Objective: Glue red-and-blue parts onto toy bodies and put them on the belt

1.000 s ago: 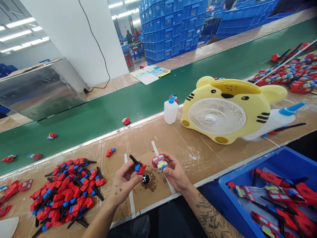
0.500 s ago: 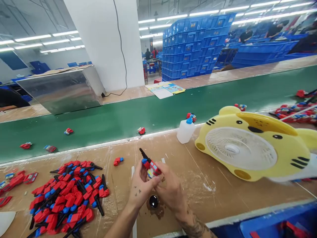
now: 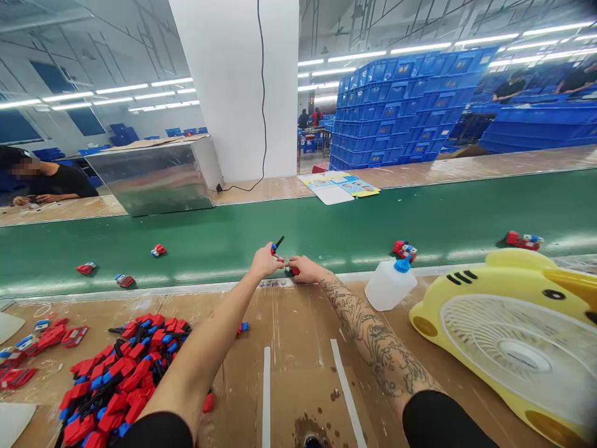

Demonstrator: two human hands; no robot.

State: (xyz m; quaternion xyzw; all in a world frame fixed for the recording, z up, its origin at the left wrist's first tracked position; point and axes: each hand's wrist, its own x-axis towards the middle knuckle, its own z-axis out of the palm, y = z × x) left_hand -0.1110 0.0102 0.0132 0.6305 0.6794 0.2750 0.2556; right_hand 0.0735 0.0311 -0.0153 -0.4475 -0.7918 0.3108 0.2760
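Both arms stretch forward to the near edge of the green conveyor belt (image 3: pixel 224 233). My left hand (image 3: pixel 265 262) is closed on a small red and blue toy piece (image 3: pixel 277 255) with a black rod pointing up. Just right of it, my right hand (image 3: pixel 305 270) has its fingers closed round a small red toy part (image 3: pixel 293 270), mostly hidden by the fingers. A large pile of red, blue and black parts (image 3: pixel 125 367) lies on the cardboard-covered table, partly behind my left forearm.
A white bottle with a blue top (image 3: pixel 389 286) and a yellow fan (image 3: pixel 508 348) stand at the right. More toy pieces (image 3: pixel 125 280) rest on the belt. Beyond it are a metal box (image 3: pixel 158 177), stacked blue crates (image 3: pixel 401 115) and a person (image 3: pixel 56 180) at far left.
Both hands have moved forward from above the table to the belt's edge and are now apart, each with a piece. The camera view has shifted, showing more of the person at far left.
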